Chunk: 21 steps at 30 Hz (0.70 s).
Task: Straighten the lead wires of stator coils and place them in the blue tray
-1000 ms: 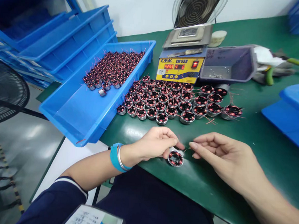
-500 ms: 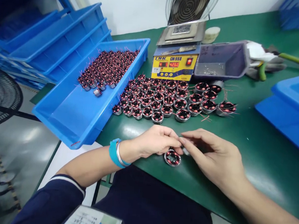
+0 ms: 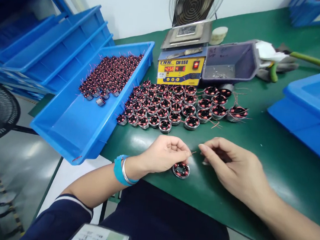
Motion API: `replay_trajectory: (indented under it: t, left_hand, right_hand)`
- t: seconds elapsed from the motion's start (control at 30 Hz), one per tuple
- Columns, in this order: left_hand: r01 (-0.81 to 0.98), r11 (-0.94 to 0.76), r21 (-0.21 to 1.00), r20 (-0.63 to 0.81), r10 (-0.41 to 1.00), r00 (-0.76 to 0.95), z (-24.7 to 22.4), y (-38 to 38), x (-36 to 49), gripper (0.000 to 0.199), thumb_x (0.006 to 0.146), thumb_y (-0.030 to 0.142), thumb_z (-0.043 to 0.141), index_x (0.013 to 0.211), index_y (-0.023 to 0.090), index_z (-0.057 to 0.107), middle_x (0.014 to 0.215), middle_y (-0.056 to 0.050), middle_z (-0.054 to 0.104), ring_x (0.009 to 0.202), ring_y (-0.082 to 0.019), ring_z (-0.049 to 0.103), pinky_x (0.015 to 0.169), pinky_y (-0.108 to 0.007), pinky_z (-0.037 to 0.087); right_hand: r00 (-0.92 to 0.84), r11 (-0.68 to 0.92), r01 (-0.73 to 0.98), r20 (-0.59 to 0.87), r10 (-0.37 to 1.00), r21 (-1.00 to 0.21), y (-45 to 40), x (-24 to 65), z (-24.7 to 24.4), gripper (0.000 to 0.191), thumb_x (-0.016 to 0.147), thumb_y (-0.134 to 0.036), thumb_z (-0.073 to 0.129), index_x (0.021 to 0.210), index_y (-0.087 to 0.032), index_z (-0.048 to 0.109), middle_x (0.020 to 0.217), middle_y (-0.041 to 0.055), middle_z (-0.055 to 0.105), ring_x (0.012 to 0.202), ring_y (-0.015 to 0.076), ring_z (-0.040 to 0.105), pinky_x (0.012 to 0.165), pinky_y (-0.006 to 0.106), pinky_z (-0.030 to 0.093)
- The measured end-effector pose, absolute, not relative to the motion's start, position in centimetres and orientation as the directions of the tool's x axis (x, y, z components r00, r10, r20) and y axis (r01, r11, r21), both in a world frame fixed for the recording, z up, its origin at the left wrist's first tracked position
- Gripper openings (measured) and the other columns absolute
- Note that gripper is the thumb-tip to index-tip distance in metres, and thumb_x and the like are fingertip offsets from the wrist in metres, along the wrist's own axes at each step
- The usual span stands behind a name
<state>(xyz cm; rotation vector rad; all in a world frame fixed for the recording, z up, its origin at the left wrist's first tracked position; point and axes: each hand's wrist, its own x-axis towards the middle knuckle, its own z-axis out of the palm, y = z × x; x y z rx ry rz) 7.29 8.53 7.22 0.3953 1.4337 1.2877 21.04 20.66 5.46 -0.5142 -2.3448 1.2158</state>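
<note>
My left hand (image 3: 169,154) is closed in a pinch, and a thin copper wire (image 3: 193,153) sticks out past its fingertips. Just below those fingertips is a ring-shaped coil-wound stator (image 3: 181,170), with a metal rim and black and copper-red windings. To the right, my right hand (image 3: 232,169) is apart from the left, thumb and forefinger brought together. Whatever may be between those fingers is too small or hidden to make out. Beyond both hands, several similar wound stators (image 3: 174,117) stand in rows on the green table (image 3: 236,141), many with loose wire ends.
A blue tray (image 3: 72,127) heaped with small wound stators is at left. Behind the rows sit a yellow-fronted heater (image 3: 180,70) with red digits and a purple bin (image 3: 232,63). Blue trays (image 3: 315,100) lie at right; a fan (image 3: 193,7) stands at the back.
My right hand has drawn away to the right from my left fingertips, and the wire end now shows between the hands. The whole view has shifted slightly. The heater's digits differ.
</note>
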Motion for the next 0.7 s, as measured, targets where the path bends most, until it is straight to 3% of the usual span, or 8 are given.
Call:
replay_trajectory:
  t: [0.13, 0.27, 0.53, 0.7]
  left_hand:
    - [-0.403, 0.384, 0.831, -0.519, 0.795, -0.314, 7.3, 8.7, 7.2, 0.018, 0.074, -0.002, 0.064, 0.063, 0.012, 0.061, 0.054, 0.002, 0.063, 0.049, -0.006, 0.054, 0.054, -0.018, 0.042]
    - [-0.388, 0.386, 0.837, -0.514, 0.798, -0.314, 7.2, 8.7, 7.2, 0.016, 0.078, 0.004, 0.067, 0.065, 0.012, 0.062, 0.055, 0.001, 0.063, 0.049, -0.007, 0.055, 0.053, -0.018, 0.042]
    - [-0.359, 0.370, 0.857, -0.473, 0.841, -0.263, 6.8, 8.7, 6.9, 0.012, 0.076, 0.010, 0.068, 0.066, 0.013, 0.061, 0.056, 0.001, 0.063, 0.050, -0.007, 0.054, 0.053, -0.018, 0.042]
    - [-0.325, 0.345, 0.881, -0.427, 0.875, -0.229, 6.6, 8.6, 6.8, 0.016, 0.075, 0.021, 0.073, 0.068, 0.013, 0.060, 0.057, 0.000, 0.063, 0.050, -0.007, 0.053, 0.052, -0.019, 0.043]
  right_hand:
    - [-0.811, 0.663, 0.030, 0.370, 0.454, -0.748, 20.7, 22.0, 5.3, 0.012, 0.096, -0.028, 0.059, 0.092, -0.024, 0.070, 0.082, 0.0036, 0.073, 0.066, 0.0159, 0.068, 0.064, 0.027, 0.055]
    - [-0.801, 0.716, -0.101, 0.483, 0.353, -0.691, 20.0, 22.3, 5.2, 0.018, 0.096, -0.016, 0.057, 0.095, -0.025, 0.074, 0.088, 0.0042, 0.075, 0.072, 0.0154, 0.072, 0.069, 0.025, 0.058]
    - [-0.846, 0.618, -0.002, 0.330, 0.418, -0.786, 19.8, 22.2, 5.4, 0.024, 0.098, -0.029, 0.055, 0.091, -0.024, 0.077, 0.083, 0.0069, 0.076, 0.067, 0.0174, 0.070, 0.063, 0.028, 0.058]
    - [-0.844, 0.595, -0.014, 0.328, 0.424, -0.804, 19.8, 22.4, 5.3, 0.022, 0.097, -0.028, 0.057, 0.089, -0.022, 0.076, 0.077, 0.0053, 0.073, 0.061, 0.0146, 0.067, 0.056, 0.025, 0.054]
